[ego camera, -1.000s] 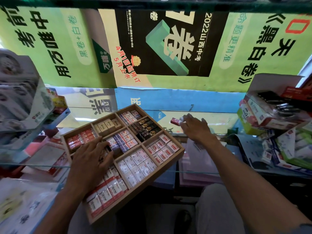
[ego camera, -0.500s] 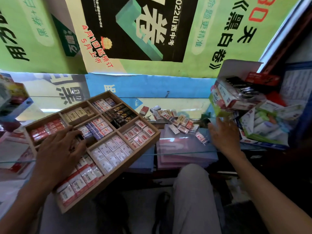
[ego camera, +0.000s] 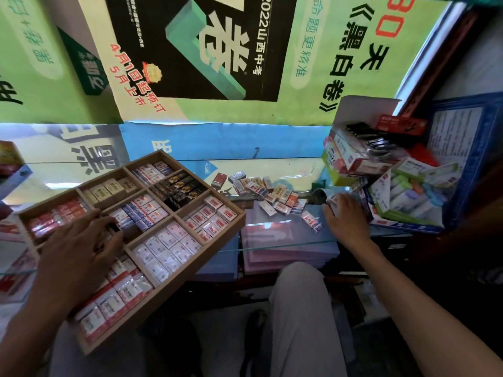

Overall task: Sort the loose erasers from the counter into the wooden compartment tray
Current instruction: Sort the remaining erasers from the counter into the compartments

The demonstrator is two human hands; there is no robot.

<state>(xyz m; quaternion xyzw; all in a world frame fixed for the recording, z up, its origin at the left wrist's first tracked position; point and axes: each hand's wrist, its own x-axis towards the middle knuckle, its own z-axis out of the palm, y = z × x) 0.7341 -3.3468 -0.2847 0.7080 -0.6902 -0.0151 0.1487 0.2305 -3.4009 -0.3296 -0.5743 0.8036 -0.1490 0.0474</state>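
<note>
The wooden compartment tray [ego camera: 177, 278] lies tilted at the left, half over the glass counter's front edge. Its compartments are filled with rows of wrapped erasers: red, beige, blue-white, black and white. My left hand [ego camera: 81, 248] rests palm down on the tray's left compartments, fingers spread. A pile of several loose erasers [ego camera: 266, 191] lies on the glass right of the tray, with a red one [ego camera: 219, 179] at its left end and a white one [ego camera: 312, 220] lying apart. My right hand [ego camera: 344, 217] is right of the pile, fingertips curled on a white eraser [ego camera: 331, 200].
Open cartons of stationery [ego camera: 402, 191] and a box of pens [ego camera: 362, 148] crowd the counter's right end, touching my right hand. Pink paper stacks [ego camera: 285, 238] lie under the glass. Posters cover the back wall. My knee [ego camera: 296, 308] is below the counter edge.
The view has swung right, so the loose pile shows. My right hand moved from the pile's left end to its right end and curled onto a white eraser. My left hand stayed on the tray.
</note>
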